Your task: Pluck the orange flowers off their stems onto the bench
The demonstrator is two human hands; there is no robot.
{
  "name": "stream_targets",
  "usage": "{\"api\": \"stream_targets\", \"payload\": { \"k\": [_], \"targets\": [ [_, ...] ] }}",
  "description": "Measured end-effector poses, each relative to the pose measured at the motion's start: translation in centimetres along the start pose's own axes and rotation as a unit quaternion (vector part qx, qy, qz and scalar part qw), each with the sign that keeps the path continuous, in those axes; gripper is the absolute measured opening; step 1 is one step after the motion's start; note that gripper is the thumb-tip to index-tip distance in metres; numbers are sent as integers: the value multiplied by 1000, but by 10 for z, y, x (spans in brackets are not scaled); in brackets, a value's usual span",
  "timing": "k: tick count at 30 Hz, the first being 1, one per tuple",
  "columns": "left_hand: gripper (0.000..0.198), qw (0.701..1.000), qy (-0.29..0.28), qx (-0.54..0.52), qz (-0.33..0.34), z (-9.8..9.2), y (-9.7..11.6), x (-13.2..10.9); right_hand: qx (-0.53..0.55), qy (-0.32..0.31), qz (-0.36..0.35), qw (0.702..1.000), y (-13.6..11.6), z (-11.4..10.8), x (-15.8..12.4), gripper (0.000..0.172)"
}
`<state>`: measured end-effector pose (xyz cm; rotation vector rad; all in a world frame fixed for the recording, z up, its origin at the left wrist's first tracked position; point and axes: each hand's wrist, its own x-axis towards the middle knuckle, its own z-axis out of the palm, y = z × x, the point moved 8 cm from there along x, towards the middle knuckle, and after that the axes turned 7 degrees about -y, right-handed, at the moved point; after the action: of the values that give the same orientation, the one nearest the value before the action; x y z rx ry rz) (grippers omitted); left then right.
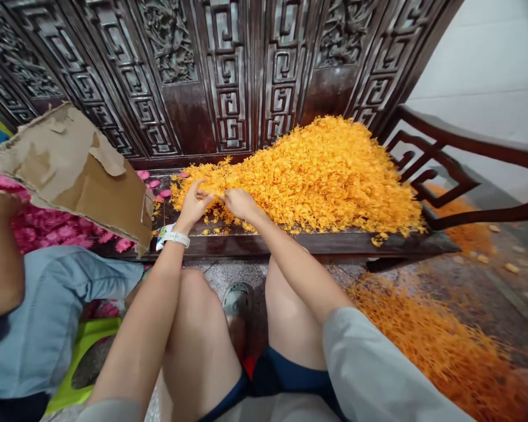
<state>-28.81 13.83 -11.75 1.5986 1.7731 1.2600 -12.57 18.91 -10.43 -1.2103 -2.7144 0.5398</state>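
Note:
A big heap of orange artificial flowers point(321, 173) lies on the seat of a dark carved wooden bench point(317, 241). My left hand point(194, 203), with a white watch on its wrist, rests at the heap's near left edge, fingers curled and pinched on an orange flower piece point(215, 196). My right hand point(241, 202) meets it from the right, fingers closed on the same small piece. Both hands touch at the fingertips just above the seat.
A torn cardboard sheet point(77, 167) leans over pink flowers point(39, 228) at the left. Another person in a light blue top point(48, 316) sits at my left. Loose orange stems point(440, 346) cover the floor at the right. The bench's armrest point(466, 146) stands at right.

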Motion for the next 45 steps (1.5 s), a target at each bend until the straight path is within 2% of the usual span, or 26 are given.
{"api": "stream_targets", "payload": {
  "k": [2,4,6,8,10,13,18,20,23,26,29,31,34,38,41,43,45],
  "targets": [
    [86,993,21,111,-20,-8,-8,-4,59,37,-13,998,7,-10,1,36],
    [93,969,-8,241,-45,-5,-15,-6,149,64,-27,986,15,-17,2,35],
    [87,940,-67,328,-65,7,-21,-6,258,63,-30,964,24,-15,4,41],
    [80,922,-93,368,-77,17,-23,-6,370,42,-13,928,32,-8,4,47],
    [73,915,-78,385,-92,20,-19,-4,463,37,13,886,39,-6,-1,50],
    [69,914,-34,386,-117,19,-13,-4,542,69,43,836,49,-16,-12,53],
    [74,914,14,395,-88,27,10,-9,585,109,49,802,67,-41,-30,52],
    [80,908,35,411,-71,31,20,-11,593,129,67,792,83,-47,-37,51],
    [87,905,76,409,-91,28,25,-12,596,166,106,779,115,-54,-50,49],
    [87,916,84,380,-96,27,20,-10,585,189,125,779,142,-59,-65,45],
    [79,927,51,360,-92,34,9,-6,573,213,133,780,157,-65,-78,44],
    [78,926,34,362,-105,38,0,-6,565,254,137,773,164,-71,-85,45],
    [75,923,11,367,-119,42,-9,-7,569,328,138,741,175,-82,-93,46],
    [74,921,0,346,-176,34,-26,-13,604,397,141,677,197,-92,-106,47],
    [81,918,2,320,-235,25,-37,-15,639,404,115,645,208,-98,-116,48],
    [88,911,20,316,-263,19,-36,-14,657,386,88,642,208,-101,-120,49],
    [99,904,57,324,-272,12,-25,-12,667,360,59,650,201,-104,-122,49]
  ]
}}
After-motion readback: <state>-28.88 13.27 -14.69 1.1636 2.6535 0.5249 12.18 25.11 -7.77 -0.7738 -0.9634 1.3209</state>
